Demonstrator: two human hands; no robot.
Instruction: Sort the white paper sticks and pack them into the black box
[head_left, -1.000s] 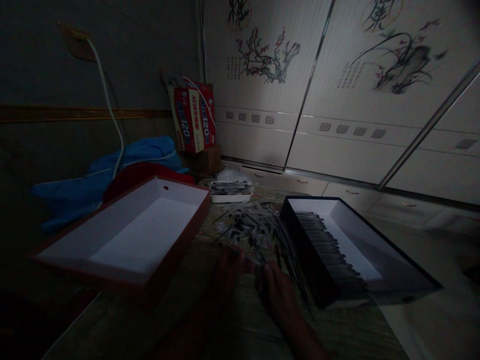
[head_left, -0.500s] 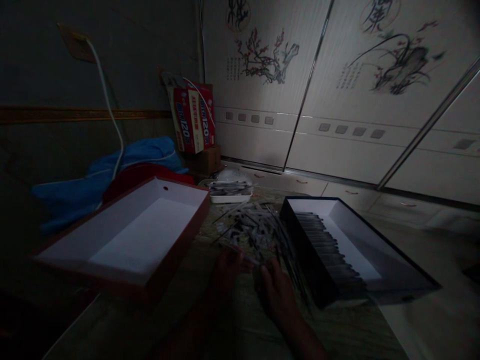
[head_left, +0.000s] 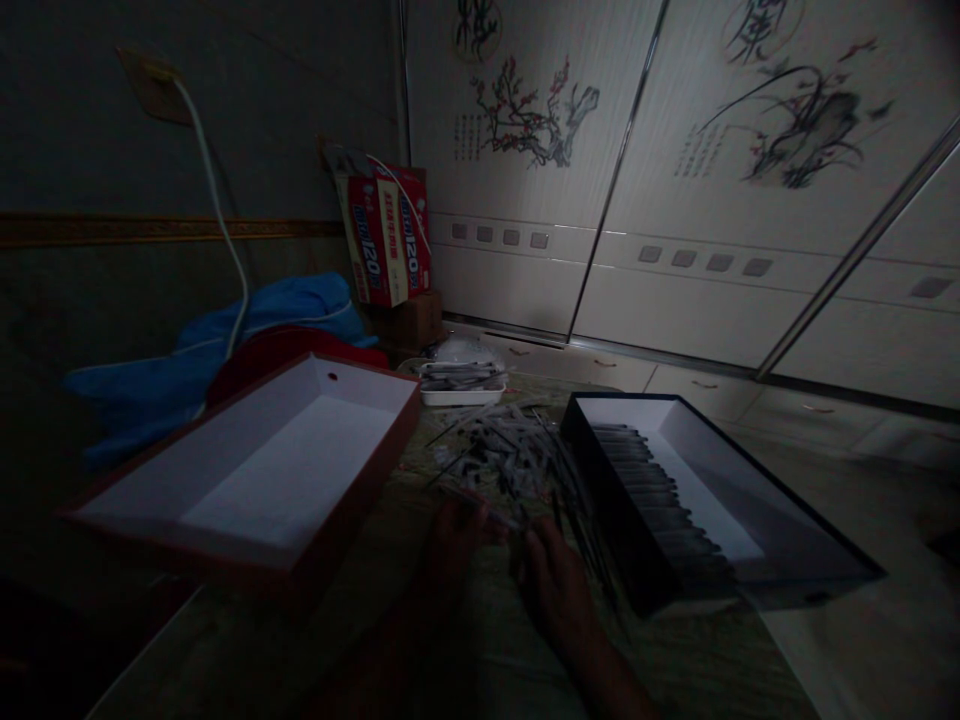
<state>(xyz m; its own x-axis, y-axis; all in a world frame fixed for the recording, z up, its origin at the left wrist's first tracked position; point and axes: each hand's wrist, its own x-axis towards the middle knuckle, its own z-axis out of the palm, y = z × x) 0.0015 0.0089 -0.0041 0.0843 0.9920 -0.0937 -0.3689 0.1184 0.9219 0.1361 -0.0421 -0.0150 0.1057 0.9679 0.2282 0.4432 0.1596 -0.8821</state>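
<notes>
Black-and-white slender sticks, in a loose heap (head_left: 502,462), lie between an open red box (head_left: 352,490) and an open black box (head_left: 622,530), which holds a neat row of similar sticks (head_left: 637,480). The left hand (head_left: 457,540) and right hand (head_left: 555,590) sit close together at the heap's near edge, fingers curled; in this dim light, whether they pinch anything cannot be told. Sticks judged light, stiff, probably brittle and apt to slip; best taken singly near mid-length, between fingertips.
</notes>
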